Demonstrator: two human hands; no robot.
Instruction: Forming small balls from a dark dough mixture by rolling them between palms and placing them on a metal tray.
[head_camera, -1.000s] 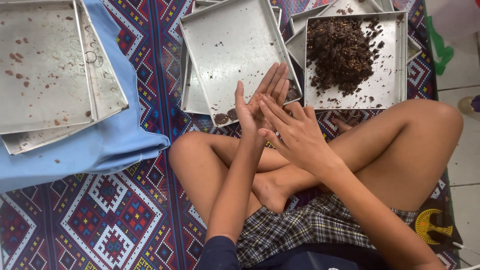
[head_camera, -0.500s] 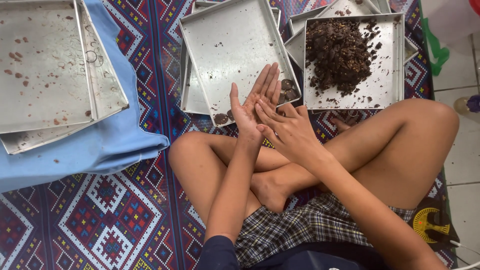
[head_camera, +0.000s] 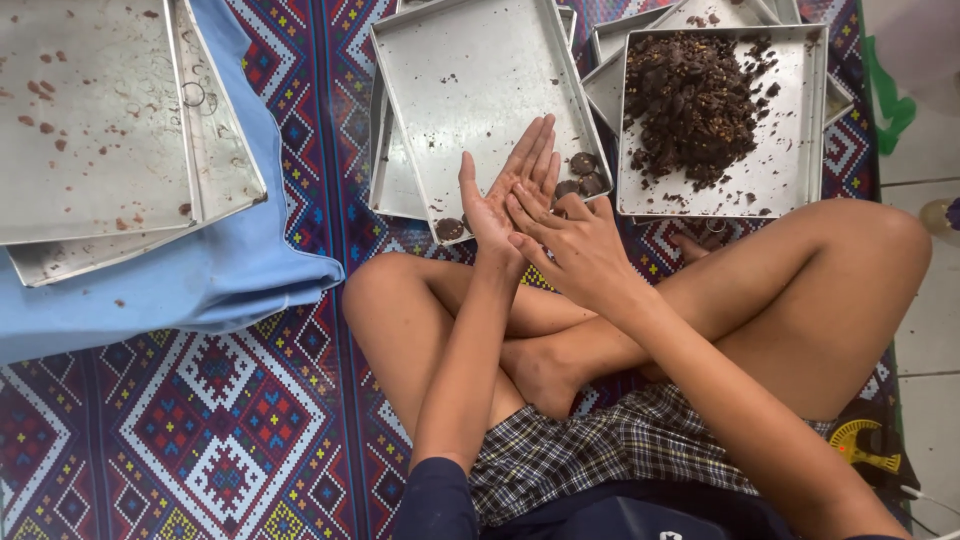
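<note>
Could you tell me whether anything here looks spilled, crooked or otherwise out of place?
Slightly. Dark crumbs are scattered loose around the dark heap in the right tray. The middle tray lies askew over others, with a few dark discs bunched in its near corner. The trays on the blue cloth carry reddish-brown spots. Both hands are open.

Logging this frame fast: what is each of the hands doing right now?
Left hand: open, palm up, fingers straight; anything on the palm is hidden.
Right hand: open, fingers laid across the left palm, gripping nothing visible.
</note>
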